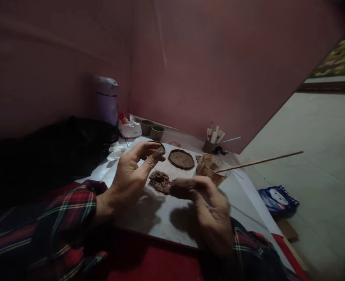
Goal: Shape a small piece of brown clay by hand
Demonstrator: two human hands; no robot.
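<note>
My left hand hovers over a white board, fingers curled, pinching a small brown clay piece between thumb and fingertips. My right hand is closed round a lump of brown clay held just above the board. On the board lie a rough clay lump and a flat round clay disc. A clear cup smeared with brown stands beside my right hand, with a long wooden stick leaning out of it to the right. Both sleeves are red plaid.
Two small green cups and a white packet sit at the back by the pink wall. A holder with tools stands at the back right. A pale jar is in the corner. A blue bag lies on the floor.
</note>
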